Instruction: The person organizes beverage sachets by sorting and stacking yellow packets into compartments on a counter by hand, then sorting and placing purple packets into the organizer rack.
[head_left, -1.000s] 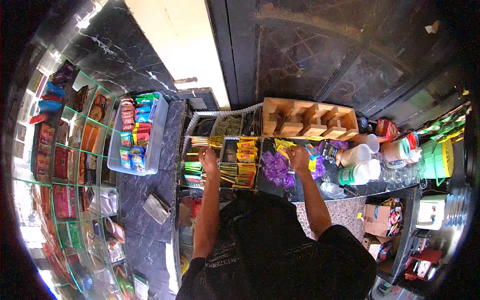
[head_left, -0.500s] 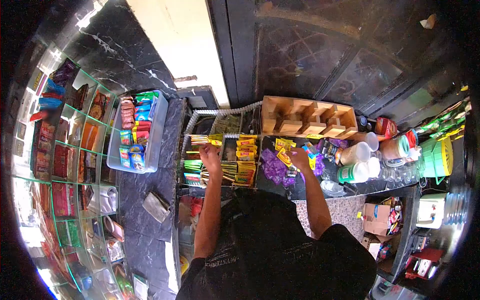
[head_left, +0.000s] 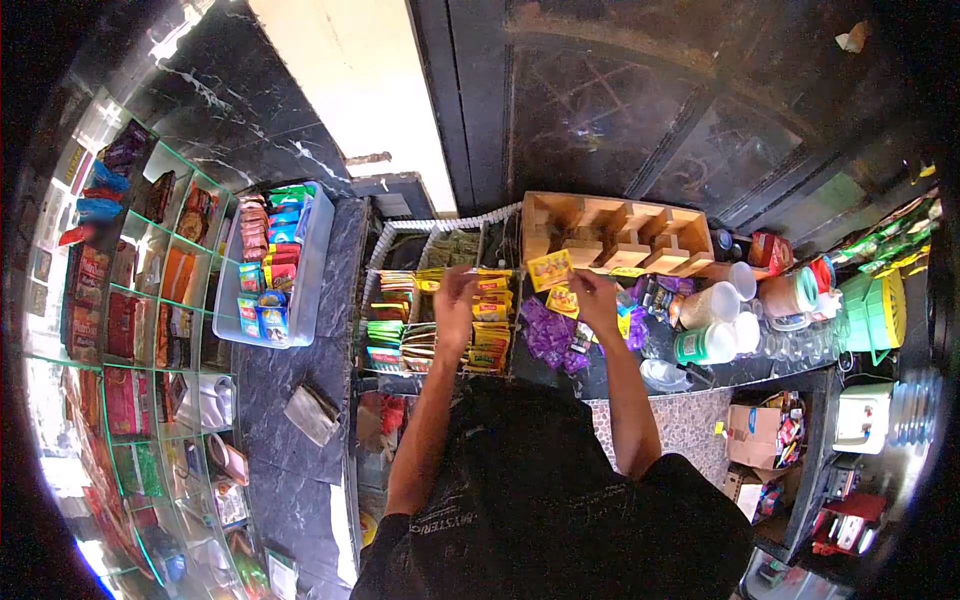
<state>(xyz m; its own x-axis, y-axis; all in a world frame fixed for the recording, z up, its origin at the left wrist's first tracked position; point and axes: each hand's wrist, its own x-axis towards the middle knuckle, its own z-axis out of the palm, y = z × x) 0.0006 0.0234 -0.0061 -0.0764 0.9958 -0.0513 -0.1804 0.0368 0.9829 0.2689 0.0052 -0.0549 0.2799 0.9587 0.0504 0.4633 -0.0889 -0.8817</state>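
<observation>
My right hand (head_left: 597, 302) pinches a yellow sachet (head_left: 549, 270), held up over the counter in front of the wooden rack. More yellow sachets (head_left: 564, 301) lie just below it, beside a heap of purple packets (head_left: 552, 336). My left hand (head_left: 457, 295) hovers over a divided basket (head_left: 514, 345) filled with upright sachets; its fingers are smeared by motion, so their grip does not show. Yellow sachets (head_left: 491, 308) fill the basket's right column, and green-topped sachets (head_left: 384, 332) stand at its front left.
Behind the purple packets stands a wooden compartment rack (head_left: 615, 232). Jars (head_left: 712, 305) and a green tub (head_left: 872, 312) crowd the right side. A clear plastic bin (head_left: 318, 265) of sachets sits on the left counter, next to glass shelving (head_left: 150, 300).
My left hand has moved right across the basket, from its left column toward the middle. The yellow sachet in my right hand is now raised and shifted left, more face-on.
</observation>
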